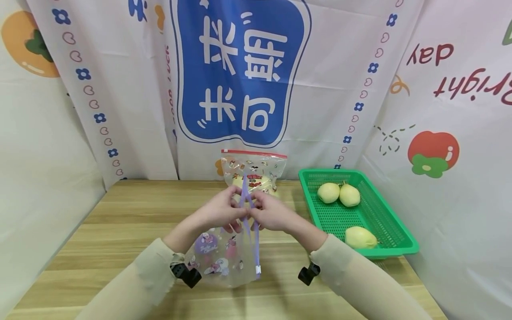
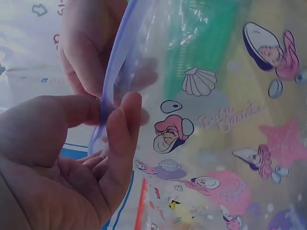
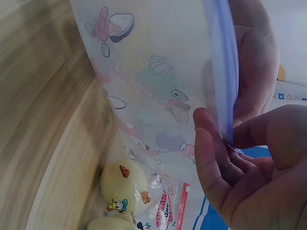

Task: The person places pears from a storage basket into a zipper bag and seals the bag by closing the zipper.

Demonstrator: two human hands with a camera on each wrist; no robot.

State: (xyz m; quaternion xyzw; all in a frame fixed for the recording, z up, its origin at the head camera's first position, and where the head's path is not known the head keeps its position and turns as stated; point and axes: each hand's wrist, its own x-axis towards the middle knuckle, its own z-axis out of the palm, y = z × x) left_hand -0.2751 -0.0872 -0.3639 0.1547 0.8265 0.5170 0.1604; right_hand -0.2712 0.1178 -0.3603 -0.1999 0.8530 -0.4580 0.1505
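Wooden bench (image 1: 132, 222): beneath clear, purple-edged plastic bag (image 1: 224, 260)
Left hand (image 1: 224, 209), right hand (image 1: 270, 211): each grip pinches bag's rim (image 1: 257, 249)
Opening: seemingly the step; next needs sides parted

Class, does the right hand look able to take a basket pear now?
Probably not yet: the right hand pinches the purple-edged bag, though nothing covers the far pears in the green basket.

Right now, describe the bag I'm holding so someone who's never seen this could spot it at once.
Above the wooden table, find the left hand and right hand close together. Both pinch a see-through bag printed with pink and purple pictures. Its purple zip strip sets it apart from the red-topped bag behind.
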